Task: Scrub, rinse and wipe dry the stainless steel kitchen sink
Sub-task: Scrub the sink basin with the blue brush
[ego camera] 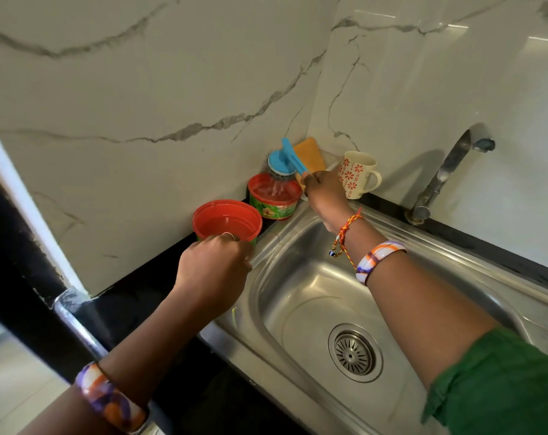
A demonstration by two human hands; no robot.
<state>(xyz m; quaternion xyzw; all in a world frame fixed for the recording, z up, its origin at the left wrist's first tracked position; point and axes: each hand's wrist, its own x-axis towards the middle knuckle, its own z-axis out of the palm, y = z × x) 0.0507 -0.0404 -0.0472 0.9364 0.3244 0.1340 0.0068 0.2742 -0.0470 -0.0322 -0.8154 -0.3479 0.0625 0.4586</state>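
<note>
The stainless steel sink [301,287] fills the lower right, its drain strainer [354,353] in the basin floor. My right hand [324,196] grips the blue handle of a steel-wool scrubber [282,163], whose wire head dips into an open red tub of dish soap [274,196] in the counter's corner. My left hand [216,262] holds the near rim of a red lid or bowl [227,219] on the black counter, left of the sink.
A yellow sponge [310,153] leans in the wall corner. A cream mug with red flowers [357,174] stands behind the sink rim. The tap [445,174] rises at the back right. Marble wall panels close the back and left.
</note>
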